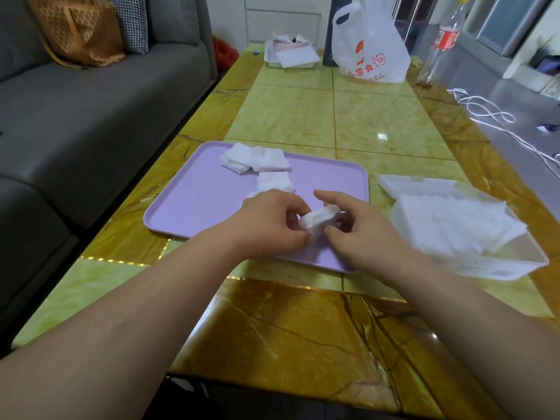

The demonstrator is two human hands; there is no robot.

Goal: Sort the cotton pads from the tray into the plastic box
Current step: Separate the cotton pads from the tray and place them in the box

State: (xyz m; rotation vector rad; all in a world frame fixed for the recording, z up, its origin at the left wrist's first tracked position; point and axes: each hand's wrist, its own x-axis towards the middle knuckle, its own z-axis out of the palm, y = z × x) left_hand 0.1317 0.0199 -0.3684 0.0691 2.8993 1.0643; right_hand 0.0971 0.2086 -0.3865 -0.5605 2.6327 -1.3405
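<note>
From my seat at the feed, both grips meet over the near right part of the purple tray [197,204]. The left grip [269,224] is curled, its fingertips pinching one end of a small stack of cotton pads [318,221]. The right grip [357,234] holds the other end, fingers curled beneath and one finger stretched over the top. The stack sits tilted between them, lifted clear of the tray.

More pads lie on the tray: a spread pile [254,159] near its far edge and a smaller pile [275,181] just this side of it. A sliver of white peeks out behind the left grip (I cannot tell what it is).

The plastic box [515,262] stands on the table [303,322] to the right of the tray, near but not touching it that I can see. It holds a heap of white pads [454,222], some draped over its rim. Its translucent lid [409,183] lies just beyond it.

At the table's far end I see a white plastic bag [369,47] with red print, a clear bottle [445,37] and a white dish [291,59] with papers. A white cable [485,110] trails on the right, and a grey sofa [91,116] runs along the left.
</note>
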